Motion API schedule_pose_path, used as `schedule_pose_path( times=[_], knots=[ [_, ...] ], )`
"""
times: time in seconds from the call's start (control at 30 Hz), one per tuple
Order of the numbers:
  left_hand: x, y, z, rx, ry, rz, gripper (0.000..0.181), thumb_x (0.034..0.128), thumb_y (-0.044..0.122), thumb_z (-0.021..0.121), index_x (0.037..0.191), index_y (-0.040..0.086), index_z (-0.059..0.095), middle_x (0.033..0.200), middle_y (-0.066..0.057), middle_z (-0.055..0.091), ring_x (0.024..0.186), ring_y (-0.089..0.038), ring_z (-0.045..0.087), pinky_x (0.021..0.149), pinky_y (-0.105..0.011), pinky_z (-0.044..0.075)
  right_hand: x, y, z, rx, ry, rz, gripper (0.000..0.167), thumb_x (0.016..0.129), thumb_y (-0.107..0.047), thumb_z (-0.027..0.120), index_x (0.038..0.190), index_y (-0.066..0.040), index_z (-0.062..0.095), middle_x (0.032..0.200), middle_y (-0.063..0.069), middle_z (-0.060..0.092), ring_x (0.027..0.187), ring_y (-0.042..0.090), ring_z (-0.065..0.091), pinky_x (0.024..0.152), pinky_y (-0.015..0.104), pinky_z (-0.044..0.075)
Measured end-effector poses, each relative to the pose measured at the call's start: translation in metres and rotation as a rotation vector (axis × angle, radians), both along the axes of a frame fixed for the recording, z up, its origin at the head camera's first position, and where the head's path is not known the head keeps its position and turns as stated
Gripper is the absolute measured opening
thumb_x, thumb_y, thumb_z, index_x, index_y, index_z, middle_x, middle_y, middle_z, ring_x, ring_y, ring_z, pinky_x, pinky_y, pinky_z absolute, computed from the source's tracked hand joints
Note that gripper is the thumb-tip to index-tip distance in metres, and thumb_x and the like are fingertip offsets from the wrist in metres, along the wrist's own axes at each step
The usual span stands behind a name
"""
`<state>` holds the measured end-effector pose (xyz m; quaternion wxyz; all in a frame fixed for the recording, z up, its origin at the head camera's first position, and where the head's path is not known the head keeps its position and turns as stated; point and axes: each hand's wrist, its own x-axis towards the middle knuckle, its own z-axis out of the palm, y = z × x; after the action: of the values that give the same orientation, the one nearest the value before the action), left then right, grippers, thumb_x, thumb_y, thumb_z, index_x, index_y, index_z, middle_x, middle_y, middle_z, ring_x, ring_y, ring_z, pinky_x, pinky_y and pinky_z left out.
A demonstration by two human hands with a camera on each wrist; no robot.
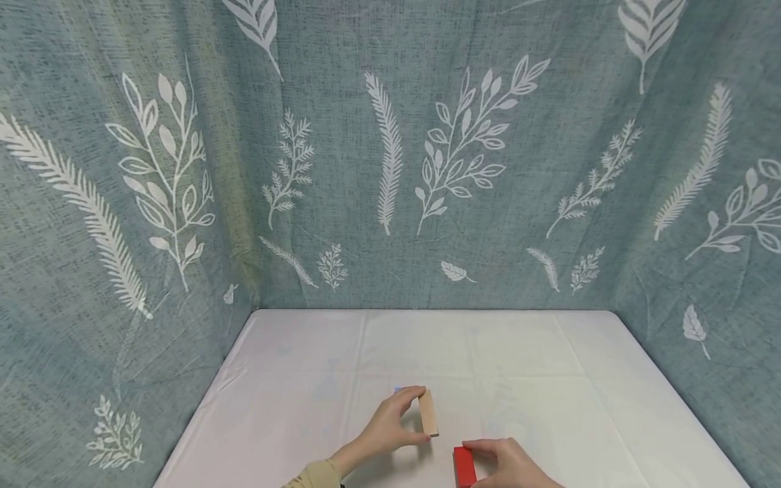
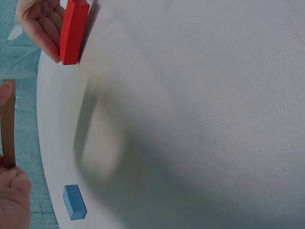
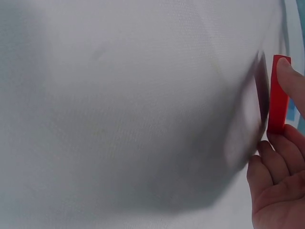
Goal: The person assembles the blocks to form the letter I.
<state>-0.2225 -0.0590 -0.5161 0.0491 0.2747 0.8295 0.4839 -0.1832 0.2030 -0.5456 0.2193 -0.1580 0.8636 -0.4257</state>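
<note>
My left hand [image 1: 386, 425] pinches a plain wooden block [image 1: 428, 412] by its two ends, thumb at the near end and fingers at the far one. A shadow on the white cloth lies apart from this block in the left wrist view, so it is held above the table. Nearer and to the right, my right hand [image 1: 508, 463] grips a red block [image 1: 464, 466] end to end in the same way. A small blue block [image 2: 75, 202] lies on the cloth; in the head view the left hand's fingers mostly cover it.
The table [image 1: 518, 366] wears a white cloth with faint creases. Teal curtains [image 1: 403, 163] with white leaf prints hang behind it and along both sides.
</note>
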Motion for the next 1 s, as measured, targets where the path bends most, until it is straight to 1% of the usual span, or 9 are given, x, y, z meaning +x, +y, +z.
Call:
schedule_pose_path(
  times=[0.2,0.57,0.67,0.8,0.93,1.0],
  knots=[
    [-0.0006,0.0012,-0.0011,-0.007,-0.001,0.004,0.073,0.0706,0.012,0.082,0.133,-0.005,0.047,0.137,-0.019,0.05,0.128,-0.037,0.046,0.106,-0.043,0.045,0.0014,-0.0001,-0.0019,0.0,0.005,-0.007,0.066,0.071,-0.032,0.082,0.126,-0.003,0.06,0.121,0.01,0.066,0.113,0.033,0.058,0.093,0.066,0.046],
    [-0.0011,0.0014,-0.0017,-0.012,-0.016,0.005,0.074,0.0704,0.012,0.082,0.133,-0.005,0.047,0.137,-0.018,0.05,0.128,-0.036,0.046,0.106,-0.043,0.045,0.0046,-0.0009,-0.0038,0.021,0.055,-0.008,0.065,0.071,-0.035,0.082,0.125,-0.006,0.061,0.12,0.006,0.067,0.111,0.031,0.059,0.093,0.063,0.048],
    [-0.0005,0.0014,-0.0015,-0.011,-0.024,0.005,0.074,0.0706,0.013,0.082,0.134,-0.004,0.047,0.138,-0.017,0.05,0.129,-0.035,0.046,0.106,-0.043,0.045,0.0055,-0.0017,-0.0041,0.037,0.073,-0.01,0.065,0.07,-0.036,0.082,0.124,-0.008,0.062,0.119,0.003,0.067,0.11,0.028,0.06,0.092,0.061,0.049],
    [0.0003,0.0015,-0.001,-0.015,-0.02,-0.001,0.074,0.0708,0.013,0.082,0.134,-0.005,0.047,0.138,-0.018,0.05,0.129,-0.036,0.046,0.106,-0.044,0.045,0.0075,-0.0035,-0.0032,0.072,0.122,0.0,0.064,0.07,-0.04,0.081,0.123,-0.009,0.063,0.116,-0.001,0.068,0.107,0.019,0.062,0.091,0.052,0.053],
    [0.0002,0.0017,-0.0019,-0.02,-0.012,-0.001,0.074,0.071,0.013,0.081,0.134,-0.005,0.047,0.137,-0.019,0.051,0.128,-0.036,0.046,0.106,-0.044,0.045,0.009,-0.0049,-0.0027,0.114,0.166,0.015,0.064,0.07,-0.045,0.08,0.122,-0.011,0.063,0.114,-0.003,0.069,0.104,0.009,0.062,0.089,0.038,0.055],
    [0.0004,0.0018,-0.0027,-0.018,-0.013,0.0,0.074,0.0708,0.013,0.082,0.133,-0.005,0.047,0.137,-0.019,0.051,0.128,-0.037,0.046,0.106,-0.044,0.045,0.0094,-0.0054,-0.0028,0.121,0.175,0.019,0.065,0.07,-0.046,0.08,0.122,-0.011,0.063,0.114,-0.003,0.069,0.103,0.005,0.061,0.088,0.033,0.055]
  ],
)
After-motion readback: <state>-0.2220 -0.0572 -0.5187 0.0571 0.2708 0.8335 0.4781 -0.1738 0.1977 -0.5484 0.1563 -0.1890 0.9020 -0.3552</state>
